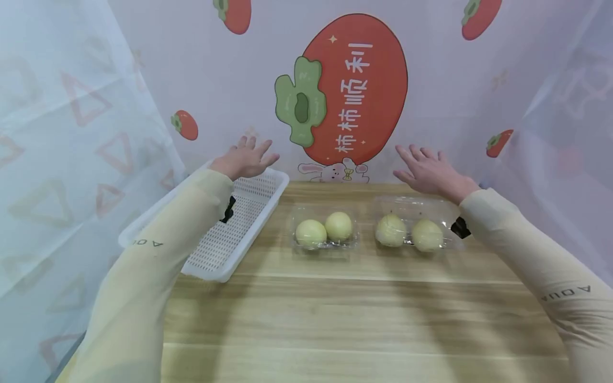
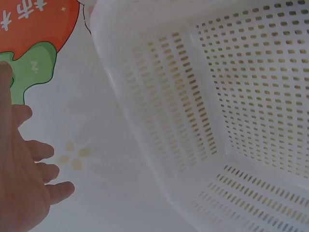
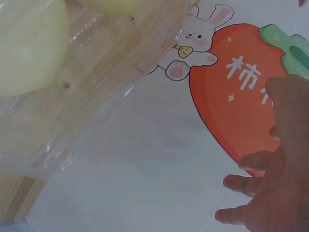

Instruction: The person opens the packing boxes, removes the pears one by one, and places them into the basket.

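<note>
My left hand (image 1: 246,158) is held up with its fingers spread over the far end of a white perforated plastic basket (image 1: 239,260), and it holds nothing. Raised above the right-hand clear plastic box (image 1: 409,205), my right hand (image 1: 428,171) also has its fingers stretched out and nothing in them. Two round pale yellow-green fruits (image 1: 428,235) lie in that box. Left of it, a second clear box (image 1: 354,246) contains two more such fruits (image 1: 311,234). In the left wrist view the left hand (image 2: 24,179) is apart from the basket's rim.
Everything stands on a wooden table (image 1: 335,319). A white backdrop (image 1: 440,74) with a large printed persimmon rises behind the table's far edge. White printed sheets (image 1: 62,159) hang along the left and right sides. The basket partly lies under my left forearm.
</note>
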Action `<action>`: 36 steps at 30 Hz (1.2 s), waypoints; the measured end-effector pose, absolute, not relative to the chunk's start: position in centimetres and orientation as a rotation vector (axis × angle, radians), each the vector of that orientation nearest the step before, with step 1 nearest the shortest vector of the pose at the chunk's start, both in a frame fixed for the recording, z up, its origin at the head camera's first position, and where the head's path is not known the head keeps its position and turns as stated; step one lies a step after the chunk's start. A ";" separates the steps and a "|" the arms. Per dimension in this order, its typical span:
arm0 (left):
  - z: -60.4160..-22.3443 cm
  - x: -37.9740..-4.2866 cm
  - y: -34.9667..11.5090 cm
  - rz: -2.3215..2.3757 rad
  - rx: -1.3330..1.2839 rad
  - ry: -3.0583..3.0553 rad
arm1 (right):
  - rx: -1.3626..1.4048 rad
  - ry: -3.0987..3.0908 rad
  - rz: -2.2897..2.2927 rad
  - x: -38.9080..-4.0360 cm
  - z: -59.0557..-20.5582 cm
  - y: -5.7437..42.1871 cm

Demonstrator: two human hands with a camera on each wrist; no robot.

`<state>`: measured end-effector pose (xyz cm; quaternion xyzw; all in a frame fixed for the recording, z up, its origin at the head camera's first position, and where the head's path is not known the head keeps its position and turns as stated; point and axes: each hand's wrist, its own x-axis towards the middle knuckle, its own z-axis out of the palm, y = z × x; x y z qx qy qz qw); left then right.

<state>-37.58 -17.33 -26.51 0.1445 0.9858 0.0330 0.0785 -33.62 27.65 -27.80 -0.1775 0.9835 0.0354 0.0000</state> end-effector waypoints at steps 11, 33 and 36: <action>-26.8 -37.7 -16.3 0.233 0.499 2.967 | -0.654 3.113 -0.090 -31.8 -27.7 27.6; -26.3 -36.9 -11.8 0.578 0.722 2.979 | -0.825 3.155 -0.439 -28.9 -30.4 28.9; -26.2 -36.5 -11.4 0.622 0.727 2.978 | -0.807 3.122 -0.441 -28.6 -30.6 28.9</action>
